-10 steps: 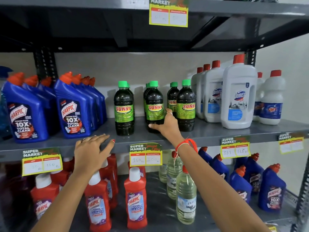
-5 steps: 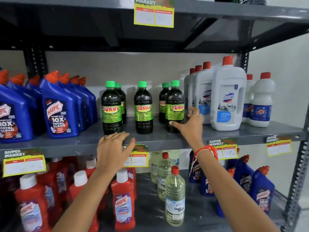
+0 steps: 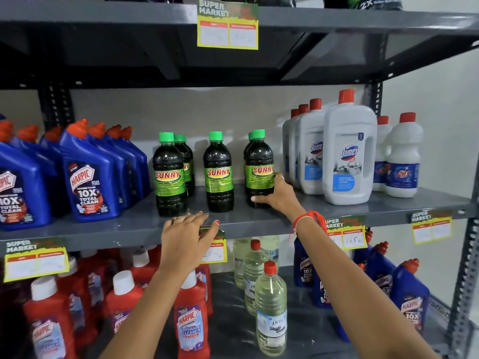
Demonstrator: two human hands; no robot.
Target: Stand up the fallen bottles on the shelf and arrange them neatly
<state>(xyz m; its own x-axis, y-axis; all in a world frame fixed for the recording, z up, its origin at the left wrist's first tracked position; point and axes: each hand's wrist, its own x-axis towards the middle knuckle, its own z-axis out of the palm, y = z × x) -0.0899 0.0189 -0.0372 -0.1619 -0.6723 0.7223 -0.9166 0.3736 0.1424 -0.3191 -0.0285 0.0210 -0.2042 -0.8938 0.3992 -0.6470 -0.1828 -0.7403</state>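
Several dark Sunny bottles with green caps stand upright on the grey middle shelf [image 3: 259, 221]. My right hand [image 3: 278, 195] grips the lower part of the rightmost front Sunny bottle [image 3: 259, 167], thumb in front and fingers behind it. The middle Sunny bottle [image 3: 218, 172] and the left Sunny bottle [image 3: 169, 174] stand apart to its left, with others behind them. My left hand [image 3: 185, 238] rests palm down on the shelf's front edge, just below the left bottle, covering part of a price tag and holding nothing.
Blue Harpic bottles [image 3: 88, 177] fill the shelf's left side; white Domex bottles [image 3: 348, 154] and smaller white bottles [image 3: 403, 156] its right. Below stand red Harpic bottles [image 3: 190, 322], clear bottles [image 3: 270, 309] and more blue ones. A steel upright [image 3: 466, 281] runs down the right.
My right hand moved from the middle Sunny bottle to the rightmost one and closed around its base. My left hand slid right along the shelf edge. The view shifted right.
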